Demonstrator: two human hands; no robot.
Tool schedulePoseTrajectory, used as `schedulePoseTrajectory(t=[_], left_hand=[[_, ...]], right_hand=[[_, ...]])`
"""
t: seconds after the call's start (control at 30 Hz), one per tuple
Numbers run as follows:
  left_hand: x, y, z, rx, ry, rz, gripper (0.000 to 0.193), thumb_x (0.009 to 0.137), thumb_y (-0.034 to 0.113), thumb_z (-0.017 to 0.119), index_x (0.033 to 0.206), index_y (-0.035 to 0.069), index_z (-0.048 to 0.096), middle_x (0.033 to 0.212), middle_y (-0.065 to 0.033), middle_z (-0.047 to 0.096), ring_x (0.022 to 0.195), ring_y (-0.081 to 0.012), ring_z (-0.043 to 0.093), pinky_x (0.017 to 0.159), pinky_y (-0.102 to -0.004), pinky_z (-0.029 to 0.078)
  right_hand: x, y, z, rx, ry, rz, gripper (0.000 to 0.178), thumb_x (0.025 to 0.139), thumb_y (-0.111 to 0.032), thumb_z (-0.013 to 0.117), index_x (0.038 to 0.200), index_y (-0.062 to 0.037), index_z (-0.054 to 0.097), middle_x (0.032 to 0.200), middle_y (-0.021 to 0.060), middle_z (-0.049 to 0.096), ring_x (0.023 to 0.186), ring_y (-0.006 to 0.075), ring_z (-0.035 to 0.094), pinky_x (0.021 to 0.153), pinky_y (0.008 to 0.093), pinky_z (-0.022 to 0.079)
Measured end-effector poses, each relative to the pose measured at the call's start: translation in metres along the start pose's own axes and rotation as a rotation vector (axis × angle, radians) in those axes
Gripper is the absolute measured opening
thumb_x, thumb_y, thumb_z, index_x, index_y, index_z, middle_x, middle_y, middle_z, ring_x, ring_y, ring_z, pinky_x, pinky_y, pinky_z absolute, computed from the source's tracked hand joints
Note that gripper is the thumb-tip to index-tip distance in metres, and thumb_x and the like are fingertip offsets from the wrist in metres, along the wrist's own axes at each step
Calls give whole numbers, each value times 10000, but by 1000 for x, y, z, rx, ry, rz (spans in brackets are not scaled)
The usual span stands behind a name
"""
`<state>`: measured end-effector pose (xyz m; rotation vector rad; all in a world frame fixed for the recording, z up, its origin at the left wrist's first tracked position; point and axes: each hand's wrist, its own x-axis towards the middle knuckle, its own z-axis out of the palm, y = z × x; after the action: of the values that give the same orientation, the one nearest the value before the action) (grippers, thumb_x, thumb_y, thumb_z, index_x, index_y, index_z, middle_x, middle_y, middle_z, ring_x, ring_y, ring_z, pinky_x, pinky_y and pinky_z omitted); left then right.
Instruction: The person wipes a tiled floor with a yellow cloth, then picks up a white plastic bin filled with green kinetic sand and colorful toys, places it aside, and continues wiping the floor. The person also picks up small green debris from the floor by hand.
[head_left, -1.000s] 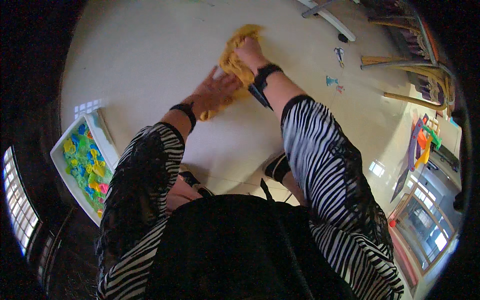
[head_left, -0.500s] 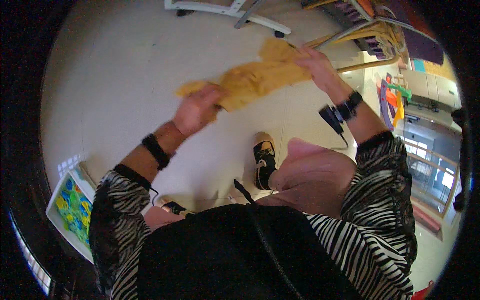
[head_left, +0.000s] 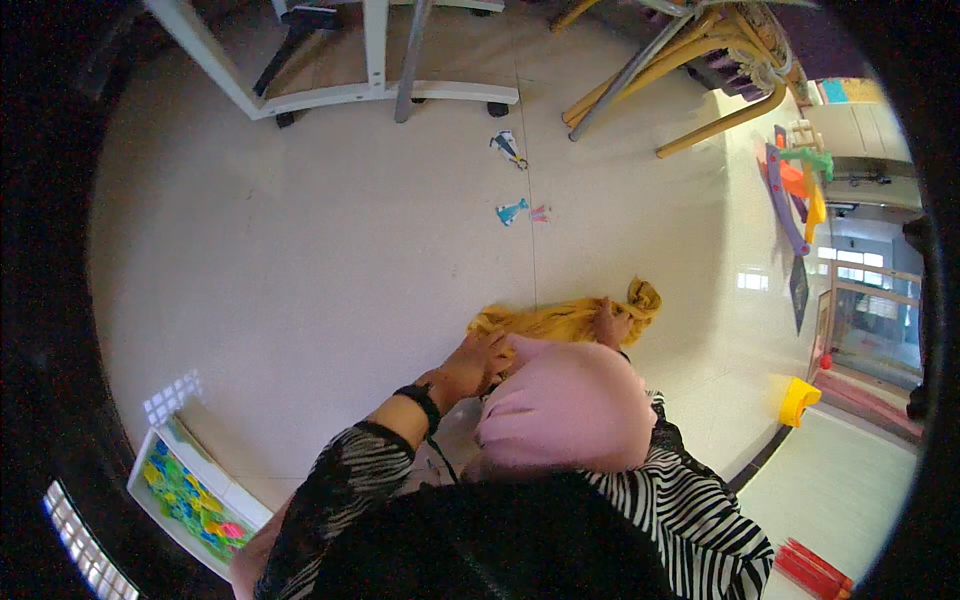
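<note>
A mustard-yellow cloth [head_left: 550, 320] stretches across the pale tiled floor just beyond my bent, pink-clad knee. Its right end is bunched into a loose lump. My left hand [head_left: 478, 362] grips the cloth's left end, fingers bent against it. At the right part of the cloth, my right hand [head_left: 612, 324] is closed on the fabric near the lump. The knee hides the right wrist and forearm. Two small flat picture pieces, a black-and-white one [head_left: 508, 150] and a blue one [head_left: 511, 212], lie on the floor beyond the cloth.
A white wheeled frame [head_left: 300, 100] stands at the far left, with tan chair legs [head_left: 640, 80] at the far right. To the left is a white bin [head_left: 150, 492] of colourful pieces. Plastic toys [head_left: 790, 190] and a yellow object [head_left: 798, 401] are at the right.
Both hands have come down and closer to me, bringing the cloth from mid-air to the floor. My body is lower and the view has shifted, bringing the flat pieces into sight.
</note>
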<state>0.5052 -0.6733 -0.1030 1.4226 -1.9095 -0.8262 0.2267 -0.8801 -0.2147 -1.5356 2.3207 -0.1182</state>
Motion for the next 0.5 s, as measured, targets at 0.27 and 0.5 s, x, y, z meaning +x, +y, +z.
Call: schedulePoseTrajectory(t=[0.27,0.5], left_hand=[[24,-3,-40,-421,-144,-419,259,835,223,470,1034,92,573,1056,-169,562,1007,-335,503,848,-422,408],[-26,-44,-39,21,-23,-708,154,790,165,542,862,41,596,883,-182,606,857,-330,579,738,-417,473]], right_hand=[[27,-198,88,351,73,-791,637,818,-290,576,1300,47,330,1347,241,314,1236,376,309,1048,454,237],[-124,-349,148,625,-109,-1288,522,616,-1,637,1116,-27,490,1074,166,493,956,328,494,755,429,462]])
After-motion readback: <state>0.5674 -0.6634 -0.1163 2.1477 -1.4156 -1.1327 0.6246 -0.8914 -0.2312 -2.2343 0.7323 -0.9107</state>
